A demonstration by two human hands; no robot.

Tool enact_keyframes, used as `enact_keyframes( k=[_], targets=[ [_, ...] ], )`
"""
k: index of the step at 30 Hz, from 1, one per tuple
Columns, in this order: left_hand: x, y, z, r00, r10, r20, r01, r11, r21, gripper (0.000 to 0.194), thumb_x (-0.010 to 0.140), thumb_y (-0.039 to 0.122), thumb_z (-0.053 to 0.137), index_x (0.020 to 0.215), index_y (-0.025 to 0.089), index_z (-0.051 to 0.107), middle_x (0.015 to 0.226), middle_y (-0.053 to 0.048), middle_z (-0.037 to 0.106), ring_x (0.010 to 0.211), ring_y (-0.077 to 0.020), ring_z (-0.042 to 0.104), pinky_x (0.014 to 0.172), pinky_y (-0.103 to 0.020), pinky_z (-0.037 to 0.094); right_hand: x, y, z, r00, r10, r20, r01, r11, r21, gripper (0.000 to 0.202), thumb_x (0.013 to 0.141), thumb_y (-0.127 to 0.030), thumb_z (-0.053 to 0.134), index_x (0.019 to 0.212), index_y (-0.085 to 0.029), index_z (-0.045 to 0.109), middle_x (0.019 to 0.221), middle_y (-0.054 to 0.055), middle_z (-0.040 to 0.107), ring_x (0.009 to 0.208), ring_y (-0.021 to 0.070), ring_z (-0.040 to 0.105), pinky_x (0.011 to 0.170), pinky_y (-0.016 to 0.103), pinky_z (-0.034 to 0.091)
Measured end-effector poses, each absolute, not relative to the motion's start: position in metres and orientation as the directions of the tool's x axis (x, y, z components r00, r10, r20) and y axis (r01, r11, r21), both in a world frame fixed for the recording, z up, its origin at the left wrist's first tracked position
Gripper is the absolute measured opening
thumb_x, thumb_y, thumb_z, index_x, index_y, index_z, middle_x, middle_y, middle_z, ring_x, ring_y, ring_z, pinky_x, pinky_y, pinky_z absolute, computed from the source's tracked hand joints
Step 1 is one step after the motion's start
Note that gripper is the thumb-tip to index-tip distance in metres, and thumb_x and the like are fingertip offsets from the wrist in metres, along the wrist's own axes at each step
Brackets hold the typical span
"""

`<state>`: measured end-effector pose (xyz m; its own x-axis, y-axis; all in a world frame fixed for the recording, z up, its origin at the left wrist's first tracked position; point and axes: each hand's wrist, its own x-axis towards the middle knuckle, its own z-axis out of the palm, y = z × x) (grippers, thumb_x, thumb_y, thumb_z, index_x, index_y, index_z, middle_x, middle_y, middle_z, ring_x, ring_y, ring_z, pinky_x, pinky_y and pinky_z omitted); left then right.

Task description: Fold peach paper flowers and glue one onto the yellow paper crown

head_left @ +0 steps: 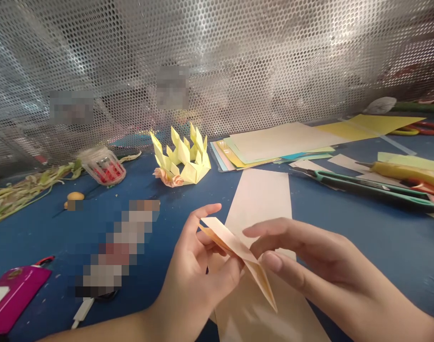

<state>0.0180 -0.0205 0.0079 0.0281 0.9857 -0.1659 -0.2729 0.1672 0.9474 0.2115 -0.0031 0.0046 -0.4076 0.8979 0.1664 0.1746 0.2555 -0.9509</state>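
A small folded piece of pale peach paper (234, 242) is between my hands, its layers partly spread and one pointed end slanting down to the right. My left hand (202, 270) grips it from the left, thumb in front and fingers behind, with the index finger raised. My right hand (309, 261) is at its right edge, thumb and bent fingers closed in on the paper, the index finger lifted above it. Under both hands lies a long pale paper strip (261, 194). Beyond them stands a crown-shaped ring of folded yellow paper (192, 166) with a pinkish paper flower (169, 176) on its front.
At right lie teal-handled scissors (373, 187) and a yellow-handled tool (409, 173). A stack of coloured paper (274, 140) lies behind. At left are a clear tub (105, 166) with red bits, a magenta object (21, 294) and a blurred item. Perforated metal mesh (217, 61) backs the blue table.
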Motion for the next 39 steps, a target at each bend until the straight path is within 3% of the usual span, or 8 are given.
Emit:
enact_keyframes(
  k=[4, 8, 16, 19, 23, 31, 35, 39],
  targets=[
    [0.020, -0.025, 0.010, 0.051, 0.985, -0.164, -0.200, 0.171, 0.965, 0.077, 0.069, 0.010, 0.089, 0.134, 0.026, 0.050, 0.085, 0.007, 0.081, 0.088, -0.0165, 0.078, 0.088, -0.025, 0.058, 0.208, -0.002, 0.002, -0.444, 0.896, 0.020, 0.104, 0.074, -0.992, 0.032, 0.094, -0.057, 0.080, 0.109, -0.029, 0.078, 0.089, 0.001, 0.082, 0.081, 0.0161, 0.075, 0.073, 0.023, 0.059],
    [0.019, -0.024, 0.007, 0.089, 0.984, -0.154, -0.228, 0.170, 0.959, 0.074, 0.073, 0.014, 0.089, 0.134, 0.025, 0.049, 0.088, 0.004, 0.081, 0.090, -0.0176, 0.078, 0.088, -0.027, 0.059, 0.209, 0.000, -0.003, -0.482, 0.875, -0.033, 0.066, -0.001, -0.998, 0.034, 0.092, -0.057, 0.083, 0.111, -0.028, 0.081, 0.096, 0.003, 0.083, 0.085, 0.0164, 0.075, 0.076, 0.024, 0.059],
    [0.016, -0.019, 0.001, 0.089, 0.985, -0.148, -0.235, 0.165, 0.958, 0.073, 0.070, 0.012, 0.092, 0.129, 0.024, 0.049, 0.086, 0.003, 0.080, 0.086, -0.0165, 0.077, 0.083, -0.025, 0.058, 0.213, 0.010, -0.015, -0.519, 0.839, -0.163, 0.001, -0.190, -0.982, 0.030, 0.081, -0.053, 0.094, 0.099, -0.030, 0.090, 0.098, 0.004, 0.087, 0.092, 0.0223, 0.081, 0.083, 0.028, 0.064],
    [0.017, -0.022, 0.001, 0.075, 0.989, -0.127, -0.224, 0.141, 0.964, 0.063, 0.075, 0.014, 0.090, 0.125, 0.024, 0.053, 0.085, 0.004, 0.079, 0.084, -0.0158, 0.076, 0.080, -0.024, 0.057, 0.214, 0.009, -0.015, -0.519, 0.832, -0.196, -0.030, -0.247, -0.969, 0.025, 0.072, -0.046, 0.100, 0.087, -0.030, 0.090, 0.090, 0.002, 0.087, 0.084, 0.0193, 0.080, 0.080, 0.025, 0.063],
    [0.016, -0.023, 0.002, 0.089, 0.991, -0.101, -0.269, 0.122, 0.955, 0.065, 0.072, 0.014, 0.095, 0.122, 0.025, 0.055, 0.087, 0.004, 0.080, 0.084, -0.0149, 0.077, 0.079, -0.022, 0.056, 0.213, 0.007, -0.012, -0.496, 0.831, -0.252, -0.013, -0.298, -0.955, 0.029, 0.062, -0.044, 0.105, 0.075, -0.027, 0.087, 0.071, 0.000, 0.081, 0.072, 0.0183, 0.075, 0.070, 0.025, 0.061],
    [0.014, -0.020, 0.004, 0.092, 0.981, -0.168, -0.317, 0.189, 0.929, 0.067, 0.067, 0.016, 0.103, 0.118, 0.024, 0.061, 0.084, 0.003, 0.082, 0.083, -0.0159, 0.079, 0.076, -0.022, 0.060, 0.217, 0.014, -0.016, -0.461, 0.856, -0.233, 0.064, -0.230, -0.971, 0.043, 0.070, -0.063, 0.097, 0.077, -0.022, 0.086, 0.073, 0.004, 0.080, 0.069, 0.0181, 0.072, 0.066, 0.026, 0.058],
    [0.013, -0.021, 0.004, 0.108, 0.984, -0.141, -0.303, 0.167, 0.938, 0.053, 0.077, 0.023, 0.098, 0.118, 0.022, 0.064, 0.087, 0.001, 0.082, 0.089, -0.0184, 0.080, 0.076, -0.023, 0.061, 0.219, 0.016, -0.019, -0.515, 0.819, -0.253, -0.005, -0.298, -0.954, 0.036, 0.074, -0.058, 0.097, 0.083, -0.025, 0.087, 0.074, 0.002, 0.081, 0.066, 0.0131, 0.069, 0.065, 0.022, 0.056],
    [0.013, -0.022, 0.003, 0.108, 0.987, -0.118, -0.301, 0.146, 0.943, 0.044, 0.084, 0.022, 0.093, 0.118, 0.022, 0.065, 0.087, 0.001, 0.081, 0.091, -0.0196, 0.081, 0.081, -0.025, 0.061, 0.217, 0.015, -0.016, -0.503, 0.826, -0.252, -0.043, -0.316, -0.948, 0.026, 0.069, -0.045, 0.102, 0.076, -0.026, 0.086, 0.073, 0.000, 0.081, 0.066, 0.0125, 0.069, 0.067, 0.021, 0.056]
  ],
)
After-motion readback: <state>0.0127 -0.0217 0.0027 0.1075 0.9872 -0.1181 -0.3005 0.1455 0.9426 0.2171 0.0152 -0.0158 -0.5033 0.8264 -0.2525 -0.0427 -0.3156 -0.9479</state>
